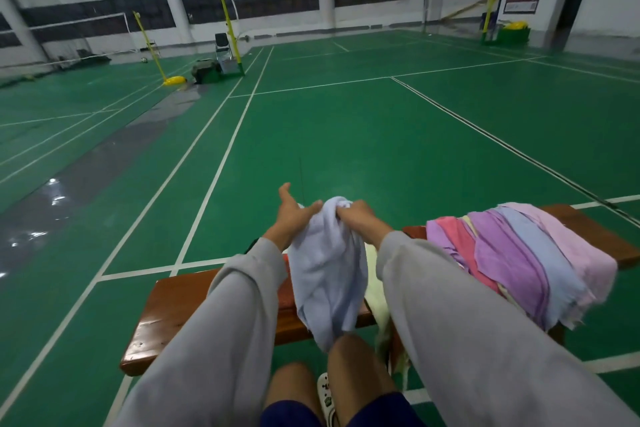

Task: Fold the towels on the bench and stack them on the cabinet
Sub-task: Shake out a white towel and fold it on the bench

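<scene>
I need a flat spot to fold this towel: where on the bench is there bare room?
The bench is bare wood at its left end, from the corner to the left sleeve. The right half is crowded: the towel pile covers it almost to the end.

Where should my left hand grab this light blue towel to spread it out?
Probably the bunched top edge of the light blue towel, coming from the left: the right hand pinches that top, the cloth hangs free below, and the open left hand sits right beside it.
</scene>
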